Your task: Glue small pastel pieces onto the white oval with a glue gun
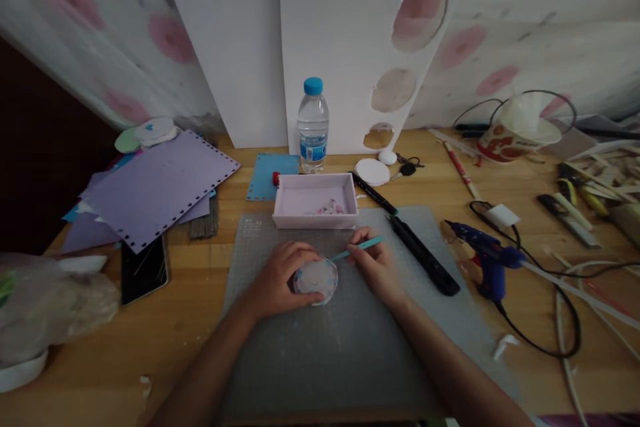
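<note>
My left hand [287,279] is closed around the edge of a small round white piece [317,281] with bluish bits along its rim, held low over the grey cutting mat [320,367]. Between the thumb and fingers of my right hand [375,263] is a slim teal tool [370,243] that narrows to the left. Its tip meets the upper right rim of the round piece, or comes very near it. Just beyond my hands stands a shallow pale pink box [293,219] with small pink and white pieces [332,207] inside.
A water bottle [313,127] stands behind the box. Right of my hand lie a black cutter [425,257], a marker [376,193] and a blue glue gun [487,253] with its cord. Purple sheets [160,180] and a phone [145,270] are at left. White boards [340,27] lean behind.
</note>
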Motion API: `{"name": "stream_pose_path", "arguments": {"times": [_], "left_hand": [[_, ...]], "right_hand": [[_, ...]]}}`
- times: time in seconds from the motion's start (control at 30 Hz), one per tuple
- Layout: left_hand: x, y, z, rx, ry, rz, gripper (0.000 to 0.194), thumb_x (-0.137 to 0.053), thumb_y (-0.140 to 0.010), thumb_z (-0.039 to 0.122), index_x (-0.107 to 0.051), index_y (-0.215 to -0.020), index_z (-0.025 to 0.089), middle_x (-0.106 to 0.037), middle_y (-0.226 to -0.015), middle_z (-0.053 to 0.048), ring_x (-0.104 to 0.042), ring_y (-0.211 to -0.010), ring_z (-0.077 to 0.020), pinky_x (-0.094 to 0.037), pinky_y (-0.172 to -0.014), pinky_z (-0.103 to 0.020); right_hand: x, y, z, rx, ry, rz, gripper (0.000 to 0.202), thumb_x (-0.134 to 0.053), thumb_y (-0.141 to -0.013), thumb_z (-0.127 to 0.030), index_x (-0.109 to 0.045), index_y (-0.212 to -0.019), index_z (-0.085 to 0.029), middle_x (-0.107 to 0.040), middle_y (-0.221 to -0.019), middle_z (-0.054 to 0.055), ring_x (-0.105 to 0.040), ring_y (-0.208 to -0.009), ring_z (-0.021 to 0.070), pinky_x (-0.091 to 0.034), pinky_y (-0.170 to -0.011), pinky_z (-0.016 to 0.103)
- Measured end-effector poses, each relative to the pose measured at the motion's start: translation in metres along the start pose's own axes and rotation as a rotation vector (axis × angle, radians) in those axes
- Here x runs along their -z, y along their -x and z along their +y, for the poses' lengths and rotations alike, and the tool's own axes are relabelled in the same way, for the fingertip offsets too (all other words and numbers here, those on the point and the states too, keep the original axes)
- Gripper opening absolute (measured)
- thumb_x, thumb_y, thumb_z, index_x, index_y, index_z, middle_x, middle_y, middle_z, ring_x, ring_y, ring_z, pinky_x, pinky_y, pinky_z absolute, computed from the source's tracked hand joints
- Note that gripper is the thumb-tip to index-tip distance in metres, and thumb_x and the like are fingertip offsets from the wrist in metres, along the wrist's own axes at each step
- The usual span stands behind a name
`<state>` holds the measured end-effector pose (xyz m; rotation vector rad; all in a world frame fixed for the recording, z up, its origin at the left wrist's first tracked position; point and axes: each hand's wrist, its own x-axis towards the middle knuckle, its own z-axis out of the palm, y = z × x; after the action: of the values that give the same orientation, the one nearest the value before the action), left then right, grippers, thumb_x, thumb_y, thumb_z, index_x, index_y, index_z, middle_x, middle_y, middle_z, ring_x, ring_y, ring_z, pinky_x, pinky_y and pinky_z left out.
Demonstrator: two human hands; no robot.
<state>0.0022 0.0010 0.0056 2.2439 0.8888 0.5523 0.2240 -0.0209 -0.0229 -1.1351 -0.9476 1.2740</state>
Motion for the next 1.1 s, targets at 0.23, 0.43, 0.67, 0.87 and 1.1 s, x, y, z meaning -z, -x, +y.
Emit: {"name": "stream_pose_path", "arguments": {"times": [0.23, 0.43, 0.67, 0.87, 1.1], "left_hand": [[-0.001, 0.001, -0.001, -0.025, -0.007, 0.010, 0.053, -0.075, -0.073, 0.046, -0.055, -0.118, 0.024, -0.057, -0.118, -0.007, -0.053, -0.113, -0.0251, -0.040, -0.098, -0.039], [-0.001, 0.001, 0.000, -0.032, -0.014, 0.010, 0.052, -0.074, -0.074, 0.046, -0.056, -0.117, 0.024, -0.058, -0.117, -0.008, -0.053, -0.112, -0.0255, -0.040, -0.097, -0.039], [-0.001, 0.001, -0.001, -0.039, -0.015, 0.022, 0.052, -0.075, -0.073, 0.046, -0.056, -0.115, 0.023, -0.058, -0.116, -0.008, -0.054, -0.111, -0.0254, -0.041, -0.097, -0.039], [0.000, 0.000, 0.000, -0.038, -0.002, 0.017, 0.052, -0.075, -0.073, 0.045, -0.056, -0.116, 0.023, -0.058, -0.117, -0.008, -0.053, -0.112, -0.0250, -0.041, -0.097, -0.039], [0.000, 0.000, -0.001, -0.045, 0.003, 0.013, 0.052, -0.074, -0.073, 0.046, -0.055, -0.116, 0.023, -0.058, -0.117, -0.008, -0.054, -0.111, -0.0250, -0.041, -0.097, -0.039]], "right_hand": [[-0.002, 0.002, -0.003, 0.004, 0.042, -0.015, 0.017, -0.067, -0.080, -0.036, -0.055, -0.083, -0.024, -0.051, -0.073, -0.003, -0.048, -0.061, 0.0123, -0.043, -0.060, 0.026], [-0.004, 0.002, -0.005, 0.010, 0.044, -0.003, 0.018, -0.068, -0.078, -0.036, -0.055, -0.081, -0.024, -0.050, -0.073, -0.004, -0.047, -0.061, 0.0121, -0.042, -0.059, 0.026], [-0.004, 0.002, -0.007, 0.024, 0.062, -0.016, 0.018, -0.069, -0.078, -0.036, -0.056, -0.082, -0.024, -0.050, -0.072, -0.004, -0.047, -0.060, 0.0121, -0.041, -0.060, 0.026], [-0.001, 0.001, -0.001, 0.014, -0.004, -0.022, 0.016, -0.068, -0.079, -0.033, -0.055, -0.083, -0.024, -0.049, -0.073, -0.004, -0.045, -0.060, 0.0112, -0.039, -0.058, 0.024], [0.003, -0.001, 0.006, 0.010, -0.090, -0.035, 0.012, -0.066, -0.083, -0.026, -0.054, -0.084, -0.023, -0.048, -0.074, -0.005, -0.044, -0.061, 0.0089, -0.036, -0.057, 0.021]]}}
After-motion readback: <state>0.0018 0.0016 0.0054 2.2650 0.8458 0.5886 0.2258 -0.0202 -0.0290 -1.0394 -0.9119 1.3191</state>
